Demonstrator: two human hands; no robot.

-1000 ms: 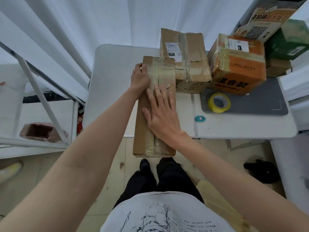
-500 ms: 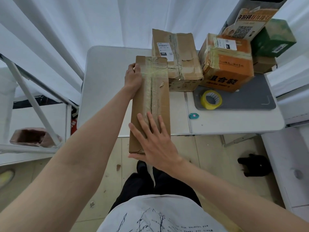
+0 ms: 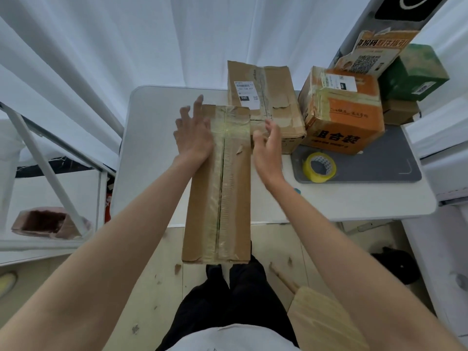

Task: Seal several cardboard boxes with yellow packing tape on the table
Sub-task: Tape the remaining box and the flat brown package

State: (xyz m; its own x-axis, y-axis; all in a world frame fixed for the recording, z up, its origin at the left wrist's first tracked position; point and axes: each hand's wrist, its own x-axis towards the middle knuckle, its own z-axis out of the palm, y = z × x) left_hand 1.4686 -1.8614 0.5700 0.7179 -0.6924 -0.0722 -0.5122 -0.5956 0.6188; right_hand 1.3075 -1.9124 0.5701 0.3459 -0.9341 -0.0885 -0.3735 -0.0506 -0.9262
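Long brown cardboard box [image 3: 220,183] with tape along its seam overhangs the desk's [image 3: 152,148] near edge. Left hand [image 3: 193,134] lies on it, fingers spread; right hand [image 3: 268,148] beside it, fingers loosely curled. Two more taped boxes, brown [image 3: 263,97] and orange [image 3: 347,110], stand behind; one yellow tape roll [image 3: 319,167] right.

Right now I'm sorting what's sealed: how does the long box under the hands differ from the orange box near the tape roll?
The long cardboard box is plain brown, flat and narrow; the orange box is printed, squat and taller. The long box overhangs the table's near edge, while the orange box sits fully on the table, partly on the grey mat. Only the orange box shows a white label. Both carry yellowish tape.
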